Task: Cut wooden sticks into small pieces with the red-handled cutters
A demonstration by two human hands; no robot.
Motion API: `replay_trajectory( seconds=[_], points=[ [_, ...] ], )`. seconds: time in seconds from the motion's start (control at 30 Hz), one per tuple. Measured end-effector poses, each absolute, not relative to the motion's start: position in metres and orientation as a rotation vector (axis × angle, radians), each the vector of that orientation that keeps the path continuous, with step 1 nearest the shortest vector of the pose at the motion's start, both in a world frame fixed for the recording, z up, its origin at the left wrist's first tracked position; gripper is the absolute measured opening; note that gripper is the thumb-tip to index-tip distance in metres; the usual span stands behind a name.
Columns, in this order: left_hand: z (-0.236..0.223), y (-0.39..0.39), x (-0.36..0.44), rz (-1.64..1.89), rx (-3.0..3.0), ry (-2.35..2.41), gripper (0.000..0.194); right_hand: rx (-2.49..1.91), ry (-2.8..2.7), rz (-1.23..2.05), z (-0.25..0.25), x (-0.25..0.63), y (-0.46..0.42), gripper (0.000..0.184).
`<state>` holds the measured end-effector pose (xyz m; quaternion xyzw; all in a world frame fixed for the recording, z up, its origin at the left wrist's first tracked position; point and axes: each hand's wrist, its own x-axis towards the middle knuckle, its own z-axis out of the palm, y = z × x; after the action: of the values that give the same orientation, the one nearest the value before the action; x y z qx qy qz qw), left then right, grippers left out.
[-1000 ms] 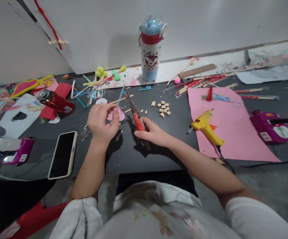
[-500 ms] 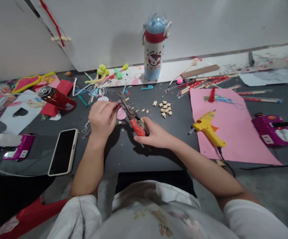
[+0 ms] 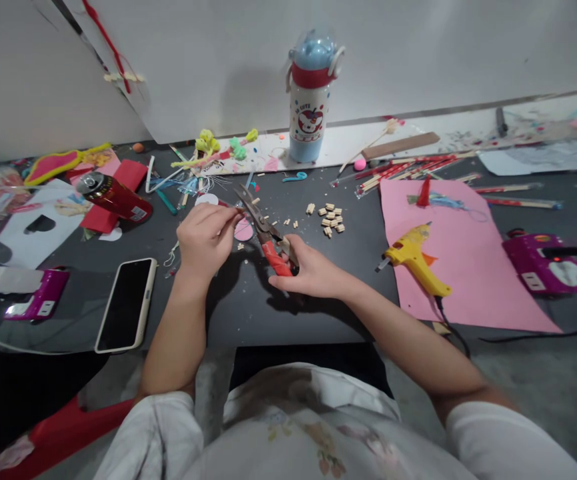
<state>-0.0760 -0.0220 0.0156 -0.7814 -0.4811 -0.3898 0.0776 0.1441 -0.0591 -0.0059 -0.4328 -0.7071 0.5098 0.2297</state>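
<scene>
My right hand (image 3: pixel 306 270) is wrapped round a pair of dark metal scissors (image 3: pixel 267 241) with red-wrapped handles; the blades are parted and point away to the upper left. My left hand (image 3: pixel 206 237) is closed in a pinch beside the blades. The thin wooden stick seen at these fingers earlier is now mostly hidden by the fingers and blades. Under the blades lies a pink paper oval (image 3: pixel 243 229). To the right of the scissors sits a group of short cut wooden pieces (image 3: pixel 329 219), with tiny scraps nearer the blades.
A water bottle (image 3: pixel 311 100) stands at the back. A yellow glue gun (image 3: pixel 416 260) lies on pink paper (image 3: pixel 468 260), left of a purple power socket (image 3: pixel 543 263). On the left are a phone (image 3: pixel 126 305), a tilted red can (image 3: pixel 113 198) and craft scraps. Wrapped sticks (image 3: pixel 408 167) lie behind.
My left hand has closed into a tighter pinch, and the stick that stuck out from it no longer shows clearly. The scissors have tilted left and their blades have parted.
</scene>
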Motion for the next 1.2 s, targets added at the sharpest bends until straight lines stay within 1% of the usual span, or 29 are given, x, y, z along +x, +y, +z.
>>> replay_trajectory(
  seconds=[0.4,0.7,0.77,0.87,0.9,1.0,1.1,1.2],
  points=[
    [0.015,-0.020,-0.083,-1.033,-2.427,-1.393,0.015,-1.200,-1.978,1.432,-0.004,0.145,-0.058,0.058],
    [0.018,-0.021,-0.077,-0.990,-2.435,-1.442,0.017,-1.246,-1.966,1.378,-0.001,0.144,-0.058,0.050],
    [0.019,-0.027,-0.068,-1.077,-2.316,-1.482,0.019,-1.254,-1.907,1.377,-0.002,0.143,-0.057,0.049],
    [0.018,-0.040,-0.050,-1.303,-2.182,-1.534,0.020,-1.221,-1.773,1.422,-0.006,0.142,-0.056,0.048],
    [0.016,-0.043,-0.043,-1.360,-2.241,-1.564,0.022,-1.203,-1.734,1.432,-0.008,0.142,-0.055,0.047],
    [0.007,-0.050,-0.029,-1.460,-2.661,-1.867,0.032,-1.135,-1.660,1.477,-0.015,0.140,-0.054,0.047],
    [-0.002,-0.047,-0.021,-1.705,-3.065,-1.995,0.042,-1.051,-1.642,1.513,-0.022,0.136,-0.052,0.044],
    [-0.006,-0.042,-0.018,-1.954,-3.152,-2.090,0.043,-0.986,-1.635,1.496,-0.029,0.133,-0.051,0.042]
  ],
)
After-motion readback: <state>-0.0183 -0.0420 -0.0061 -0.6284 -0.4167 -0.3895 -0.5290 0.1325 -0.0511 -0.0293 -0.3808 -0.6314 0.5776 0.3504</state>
